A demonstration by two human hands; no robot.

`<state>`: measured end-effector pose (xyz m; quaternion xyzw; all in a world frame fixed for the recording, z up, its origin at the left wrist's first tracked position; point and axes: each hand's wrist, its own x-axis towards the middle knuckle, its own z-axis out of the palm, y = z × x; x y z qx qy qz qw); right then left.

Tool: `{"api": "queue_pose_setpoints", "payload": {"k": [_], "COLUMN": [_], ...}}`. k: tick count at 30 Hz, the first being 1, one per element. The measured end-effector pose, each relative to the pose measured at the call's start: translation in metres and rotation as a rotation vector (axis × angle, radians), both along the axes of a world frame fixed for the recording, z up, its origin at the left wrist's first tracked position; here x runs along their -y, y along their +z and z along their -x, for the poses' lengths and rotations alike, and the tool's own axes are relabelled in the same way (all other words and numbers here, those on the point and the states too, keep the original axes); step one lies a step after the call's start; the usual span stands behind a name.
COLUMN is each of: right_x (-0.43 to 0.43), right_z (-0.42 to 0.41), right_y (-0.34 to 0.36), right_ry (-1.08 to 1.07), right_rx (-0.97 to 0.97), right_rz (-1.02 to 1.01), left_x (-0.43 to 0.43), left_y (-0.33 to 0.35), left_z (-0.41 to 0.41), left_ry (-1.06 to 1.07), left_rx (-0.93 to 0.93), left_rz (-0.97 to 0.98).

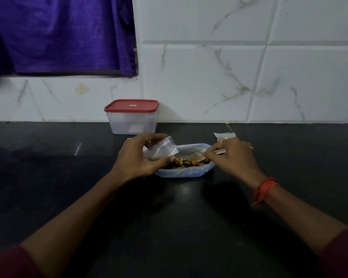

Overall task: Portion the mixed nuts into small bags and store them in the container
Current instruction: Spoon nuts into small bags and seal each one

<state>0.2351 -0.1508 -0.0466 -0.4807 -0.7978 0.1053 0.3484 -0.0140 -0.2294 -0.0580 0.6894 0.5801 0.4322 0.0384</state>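
nuts (182, 164) in blue tray | small bag (161, 151) tilted above | container (132, 117) lidded

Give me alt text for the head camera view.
The left hand holds a small clear bag at a tray of mixed nuts; the right hand holds a wooden spoon in them. A closed red-lidded container stands behind.

Dim here; the white wall (209, 77) catches most light, my black counter (48, 177) shows faint glare, edges bend and soften
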Motion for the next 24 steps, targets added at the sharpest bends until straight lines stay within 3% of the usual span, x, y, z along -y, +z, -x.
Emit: {"api": "queue_pose_setpoints", "payload": {"k": [5, 13, 17, 24], "right_x": [-0.01, -0.019, -0.012, 0.012], "right_z": [-0.008, -0.017, -0.012, -0.001], "right_y": [0.005, 0.012, 0.017, 0.019], "right_ry": [-0.112, -0.037, 0.025, 0.142], "right_rx": [-0.149, -0.305, -0.391, -0.368], "right_rz": [0.136, 0.255, 0.245, 0.148], "left_x": [0.0, 0.0, 0.003, 0.006], "left_y": [0.0, 0.0, 0.001, 0.002], "left_z": [0.001, 0.0, -0.004, -0.016], "left_ry": [0.001, -0.006, -0.006, -0.022], "left_rx": [-0.003, -0.026, -0.091, -0.122], "left_rz": [-0.011, -0.004, -0.016, -0.089]}}
